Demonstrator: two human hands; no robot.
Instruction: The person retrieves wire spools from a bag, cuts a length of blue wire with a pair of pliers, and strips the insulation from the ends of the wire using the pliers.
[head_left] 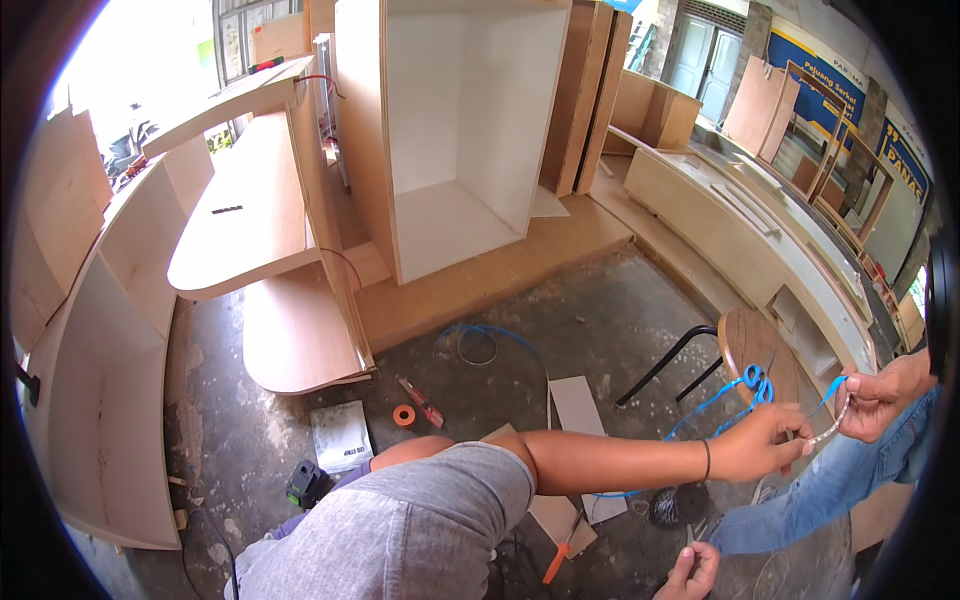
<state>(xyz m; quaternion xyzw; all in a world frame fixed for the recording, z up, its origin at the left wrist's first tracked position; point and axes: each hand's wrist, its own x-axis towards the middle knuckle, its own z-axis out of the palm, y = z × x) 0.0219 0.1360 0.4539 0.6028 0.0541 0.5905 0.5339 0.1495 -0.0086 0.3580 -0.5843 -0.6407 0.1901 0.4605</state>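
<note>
My left arm reaches across to the right, and my left hand [765, 445] pinches one end of a thin pale strip [826, 433] dotted along its length. The other end is held by a co-worker's hand [880, 400], where a blue ribbon [828, 392] hangs. At the lower edge my right hand [688, 573] is closed round a small metal tool [697, 532] with two prongs; its lower part is hidden. Beside my left hand, blue loops [757, 383] like scissors handles lie on a round wooden stool [745, 335]. A dark coil [678, 505] rests below my wrist.
On the floor lie an orange tape roll [403, 415], a red-handled tool [422, 402], a white packet [341, 436], an orange-handled screwdriver [560, 555] and a black-green battery [308, 484]. Cabinets [460, 120] and a rounded shelf unit [245, 205] stand around. A co-worker's jeans leg [810, 510] is close by.
</note>
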